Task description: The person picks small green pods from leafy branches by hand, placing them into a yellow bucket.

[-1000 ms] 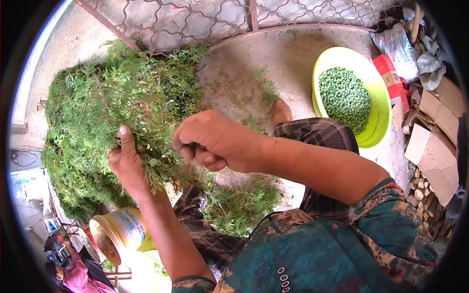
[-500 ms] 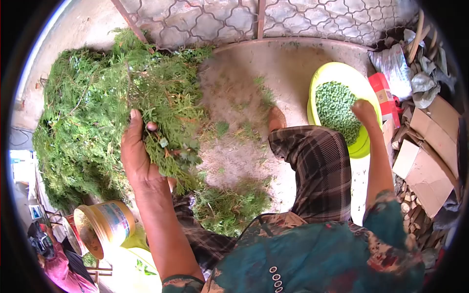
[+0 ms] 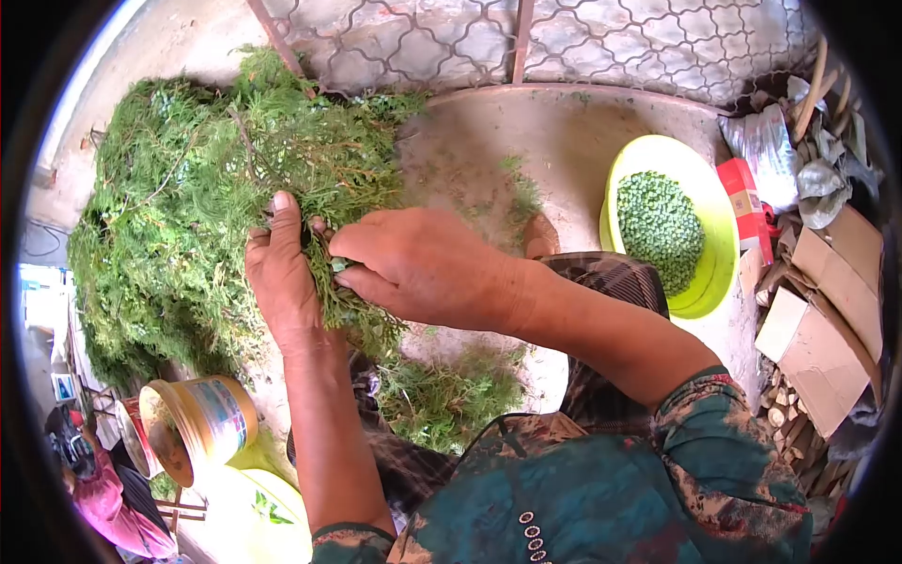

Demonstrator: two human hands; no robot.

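Observation:
My left hand (image 3: 287, 282) is closed around a leafy evergreen branch (image 3: 362, 320), thumb pointing up along its stem. My right hand (image 3: 427, 268) has come up against the same branch, thumb and forefinger pinching a small pale-green seed cone (image 3: 339, 265) among the leaves. Behind both hands rises a big heap of cut evergreen branches (image 3: 160, 235). Off to the right, a yellow-green plastic tub (image 3: 722, 273) holds many small green cones (image 3: 658, 226).
Loose greenery (image 3: 451, 395) lies on the floor by my legs. A yellow bucket (image 3: 221, 418) lies tipped at lower left, near another person in pink (image 3: 113, 503). Cardboard (image 3: 817, 348), a red box (image 3: 745, 202) and firewood line the right. Metal lattice (image 3: 423, 42) stands ahead.
My right hand has moved from the tub across to the branch in my left hand and now pinches there. The left hand keeps its hold.

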